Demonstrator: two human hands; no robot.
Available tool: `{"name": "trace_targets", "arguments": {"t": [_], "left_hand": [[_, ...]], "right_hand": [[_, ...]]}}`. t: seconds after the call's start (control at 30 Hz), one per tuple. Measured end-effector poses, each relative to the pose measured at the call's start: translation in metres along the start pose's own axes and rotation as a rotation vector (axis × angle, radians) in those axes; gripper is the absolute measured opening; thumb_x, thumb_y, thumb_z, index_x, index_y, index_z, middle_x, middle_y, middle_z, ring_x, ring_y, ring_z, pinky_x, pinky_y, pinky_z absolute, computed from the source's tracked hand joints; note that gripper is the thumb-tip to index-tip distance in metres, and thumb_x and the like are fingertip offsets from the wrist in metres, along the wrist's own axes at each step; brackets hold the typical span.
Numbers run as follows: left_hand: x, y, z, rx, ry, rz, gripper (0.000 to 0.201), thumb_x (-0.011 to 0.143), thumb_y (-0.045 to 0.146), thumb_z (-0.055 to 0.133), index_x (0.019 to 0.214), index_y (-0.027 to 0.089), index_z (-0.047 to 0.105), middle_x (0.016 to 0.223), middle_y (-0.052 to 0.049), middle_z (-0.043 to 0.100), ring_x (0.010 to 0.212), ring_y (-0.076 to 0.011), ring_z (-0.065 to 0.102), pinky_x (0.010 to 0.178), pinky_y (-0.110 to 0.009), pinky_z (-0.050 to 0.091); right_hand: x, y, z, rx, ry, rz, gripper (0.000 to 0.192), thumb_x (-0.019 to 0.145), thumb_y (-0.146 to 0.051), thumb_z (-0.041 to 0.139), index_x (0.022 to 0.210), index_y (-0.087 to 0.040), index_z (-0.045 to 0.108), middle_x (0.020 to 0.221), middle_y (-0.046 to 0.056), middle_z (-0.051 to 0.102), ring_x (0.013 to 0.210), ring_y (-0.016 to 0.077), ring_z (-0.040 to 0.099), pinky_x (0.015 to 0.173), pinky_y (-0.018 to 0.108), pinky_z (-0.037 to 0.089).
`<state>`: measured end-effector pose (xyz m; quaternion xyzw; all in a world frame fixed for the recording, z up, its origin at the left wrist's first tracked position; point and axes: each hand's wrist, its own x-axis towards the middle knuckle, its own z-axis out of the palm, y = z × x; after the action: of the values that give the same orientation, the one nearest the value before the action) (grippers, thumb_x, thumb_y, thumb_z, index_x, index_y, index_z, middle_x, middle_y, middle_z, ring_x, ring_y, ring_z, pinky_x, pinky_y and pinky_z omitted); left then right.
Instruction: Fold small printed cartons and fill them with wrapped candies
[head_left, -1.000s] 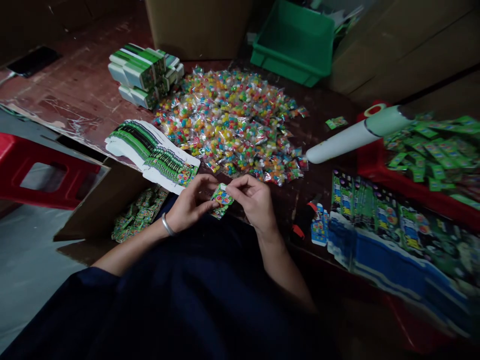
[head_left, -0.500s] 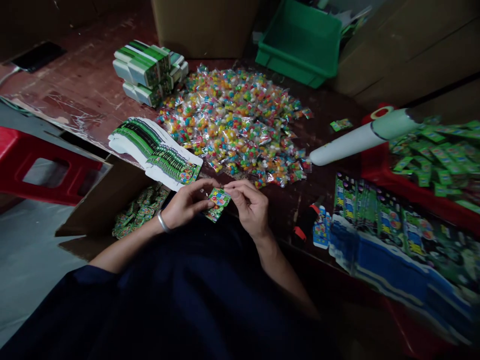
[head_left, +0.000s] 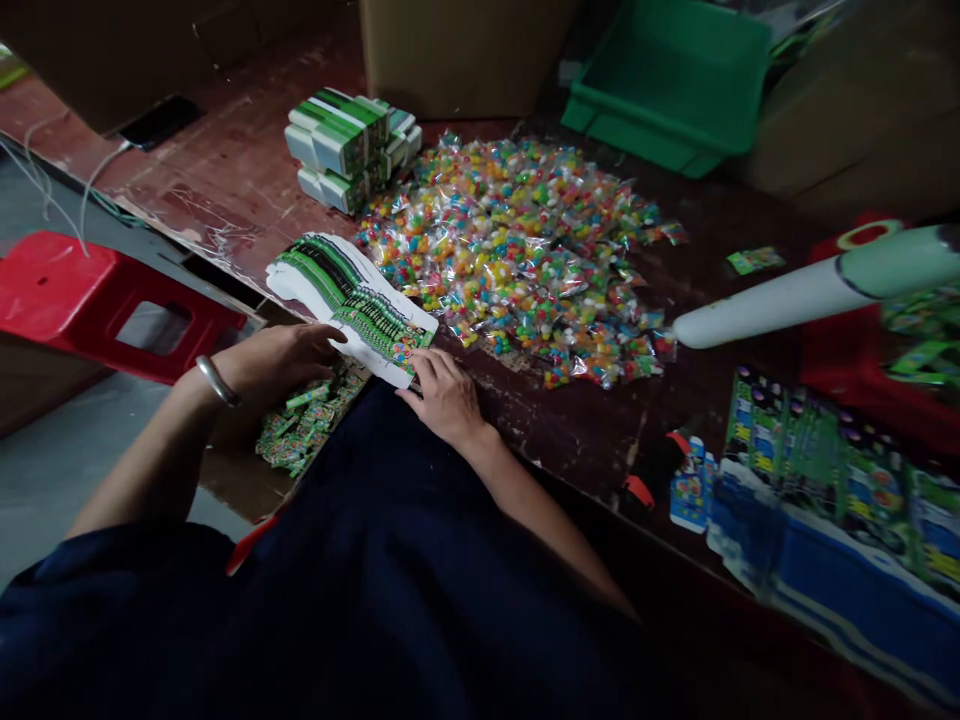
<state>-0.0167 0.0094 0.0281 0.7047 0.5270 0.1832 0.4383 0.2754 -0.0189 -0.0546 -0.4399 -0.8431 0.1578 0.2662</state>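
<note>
My left hand (head_left: 289, 355) is over the open cardboard box (head_left: 232, 485) at the table's near left edge, fingers stretched out, holding nothing that I can see. Below it, many small green candy boxes (head_left: 289, 435) lie in that cardboard box. My right hand (head_left: 446, 400) pinches the near end of a fanned row of flat printed cartons (head_left: 352, 300), thumb at the edge and fingers on top; how many it grips is hidden. Beyond the row spreads a large heap of clear bags of colourful candy (head_left: 510, 250).
Banded carton bundles (head_left: 337, 145) stand behind the row. A green bin (head_left: 667, 90) is at the back. A pale tube (head_left: 780, 295) juts in from the right, above dark-and-blue printed packaging (head_left: 840, 520). A red stool (head_left: 97, 300) stands left, and a black-and-red tool (head_left: 652, 470) lies right.
My left hand has moved left over the cardboard box, and the small candy box is out of both hands. My right hand has moved onto the carton row. The view has shifted left.
</note>
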Motion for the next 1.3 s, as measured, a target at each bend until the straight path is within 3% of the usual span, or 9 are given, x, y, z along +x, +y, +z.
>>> {"name": "trace_targets", "arguments": {"t": [0.13,0.37,0.5,0.73,0.83,0.97,1.07,1.17,1.3], "left_hand": [[0.009,0.009,0.021,-0.091,-0.094,-0.021,0.033,0.083,0.045,0.081,0.100,0.018,0.074,0.086,-0.006,0.079,0.074,-0.0184,0.072,0.068,-0.027,0.055],[0.034,0.017,0.100,-1.069,-0.105,-0.177,0.050,0.083,0.063,0.080,0.088,0.015,0.067,0.088,-0.012,0.079,0.083,-0.0235,0.079,0.083,-0.039,0.063],[0.047,0.030,0.123,-1.292,-0.222,-0.138,0.047,0.080,0.057,0.085,0.097,0.014,0.074,0.098,-0.015,0.081,0.096,-0.0287,0.079,0.088,-0.042,0.063],[0.045,0.044,0.131,-1.187,-0.297,-0.005,0.051,0.069,0.047,0.096,0.106,0.016,0.080,0.102,-0.011,0.082,0.088,-0.0197,0.077,0.083,-0.030,0.059],[0.040,0.050,0.131,-1.090,-0.300,0.005,0.051,0.067,0.046,0.097,0.105,0.017,0.082,0.099,-0.010,0.082,0.084,-0.0182,0.076,0.079,-0.028,0.058],[0.035,0.060,0.129,-0.923,-0.354,0.041,0.047,0.070,0.043,0.095,0.106,0.016,0.082,0.094,-0.009,0.082,0.082,-0.0198,0.074,0.077,-0.030,0.058],[0.037,0.064,0.131,-0.848,-0.224,0.052,0.038,0.073,0.045,0.092,0.093,0.014,0.083,0.081,-0.005,0.079,0.069,-0.0155,0.068,0.066,-0.025,0.054],[0.042,0.066,0.139,-0.853,-0.007,0.075,0.039,0.070,0.048,0.094,0.087,0.015,0.083,0.081,-0.004,0.079,0.072,-0.0160,0.067,0.068,-0.025,0.053],[0.045,0.068,0.159,-0.841,0.233,0.044,0.042,0.068,0.054,0.093,0.080,0.016,0.079,0.076,-0.004,0.077,0.067,-0.0167,0.066,0.066,-0.028,0.056]], "right_hand": [[-0.005,0.004,-0.005,0.020,0.081,-0.062,0.012,0.095,-0.018,0.070,0.106,-0.021,0.072,0.113,0.013,0.080,0.107,0.0282,0.076,0.093,0.045,0.065],[-0.039,-0.002,-0.034,0.102,0.293,-0.091,0.024,0.095,-0.014,0.067,0.111,-0.030,0.077,0.115,0.006,0.082,0.106,0.0249,0.080,0.097,0.044,0.067],[-0.054,-0.011,-0.043,0.099,0.273,-0.174,0.027,0.095,-0.016,0.068,0.115,-0.032,0.076,0.116,0.004,0.082,0.109,0.0249,0.079,0.093,0.043,0.069],[-0.047,-0.017,-0.069,0.354,0.113,0.154,0.064,0.097,-0.043,0.070,0.154,-0.028,0.047,0.090,0.002,0.080,0.074,0.0186,0.076,0.074,0.033,0.066],[-0.041,-0.012,-0.078,0.435,0.063,0.224,0.048,0.095,-0.040,0.072,0.139,-0.027,0.057,0.076,-0.004,0.075,0.064,0.0151,0.072,0.067,0.028,0.061],[-0.039,-0.007,-0.086,0.596,-0.003,0.307,0.025,0.091,-0.044,0.075,0.092,-0.024,0.060,0.068,-0.005,0.070,0.054,0.0123,0.066,0.055,0.024,0.052],[-0.041,-0.007,-0.084,0.703,0.103,0.394,0.030,0.089,-0.047,0.077,0.093,-0.025,0.059,0.064,-0.006,0.068,0.049,0.0120,0.063,0.051,0.023,0.051],[-0.044,-0.009,-0.073,0.717,0.334,0.456,0.040,0.084,-0.049,0.082,0.110,-0.024,0.063,0.086,0.001,0.077,0.072,0.0168,0.074,0.063,0.026,0.059],[-0.050,-0.011,-0.054,0.670,0.341,0.491,0.027,0.093,-0.049,0.072,0.096,-0.023,0.070,0.089,0.003,0.077,0.077,0.0180,0.073,0.070,0.029,0.060]]}}
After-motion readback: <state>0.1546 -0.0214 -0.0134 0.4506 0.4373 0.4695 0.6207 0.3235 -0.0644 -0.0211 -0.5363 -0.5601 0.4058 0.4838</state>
